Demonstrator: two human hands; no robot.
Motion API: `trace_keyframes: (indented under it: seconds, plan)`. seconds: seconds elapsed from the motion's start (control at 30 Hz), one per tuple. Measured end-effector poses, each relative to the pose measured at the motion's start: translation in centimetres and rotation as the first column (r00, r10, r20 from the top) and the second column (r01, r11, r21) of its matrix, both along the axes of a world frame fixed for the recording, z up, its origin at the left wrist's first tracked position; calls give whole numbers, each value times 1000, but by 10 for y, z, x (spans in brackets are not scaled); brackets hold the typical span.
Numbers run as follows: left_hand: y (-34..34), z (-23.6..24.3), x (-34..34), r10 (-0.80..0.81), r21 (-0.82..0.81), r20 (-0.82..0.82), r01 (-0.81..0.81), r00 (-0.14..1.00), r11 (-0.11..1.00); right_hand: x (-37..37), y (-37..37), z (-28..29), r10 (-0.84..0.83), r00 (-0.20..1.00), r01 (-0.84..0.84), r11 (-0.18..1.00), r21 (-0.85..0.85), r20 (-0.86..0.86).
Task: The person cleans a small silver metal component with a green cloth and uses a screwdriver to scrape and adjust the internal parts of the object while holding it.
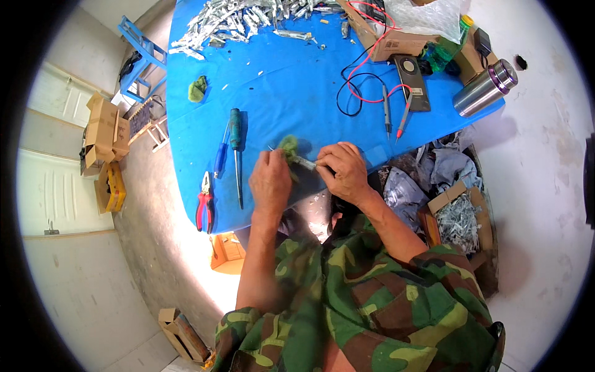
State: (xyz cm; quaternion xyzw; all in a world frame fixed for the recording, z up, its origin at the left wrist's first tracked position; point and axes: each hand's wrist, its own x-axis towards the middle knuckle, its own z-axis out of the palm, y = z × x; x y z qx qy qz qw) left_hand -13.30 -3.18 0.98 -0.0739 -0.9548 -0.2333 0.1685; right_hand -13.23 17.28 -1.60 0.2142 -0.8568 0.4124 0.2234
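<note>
Near the front edge of the blue-covered table, my right hand (344, 173) is closed in a pinch on one end of a slim silvery piece (303, 162). My left hand (271, 180) is closed too, its fingertips at a fuzzy green scouring pad (289, 146). That pad shows above and below the silvery piece's far end, as if around it. What exactly lies inside the left fingers is hidden. Left of my left hand lie a long screwdriver (238, 155) with a green handle, a blue-handled screwdriver (220, 158) and red-and-black pliers (205, 203).
A heap of silvery pieces (242, 22) covers the table's far side. Another green pad (197, 89) lies left. At right are a meter (411, 80) with probe leads, a steel flask (485, 88) and a cardboard box (396, 44). A scrap-filled box (458, 222) stands below the table's right edge.
</note>
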Motion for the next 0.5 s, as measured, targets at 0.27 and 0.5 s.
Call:
trace_keyframes:
  seconds: [0.27,0.5]
  plan:
    - [-3,9,-2,30,155,-21,-26,999,988,-1,1,1,-9,1000,9,1000,-14,0]
    - [22,13,24,-172,59,41,170,984,984,-1,4,0,-27,999,29,997,68,-30]
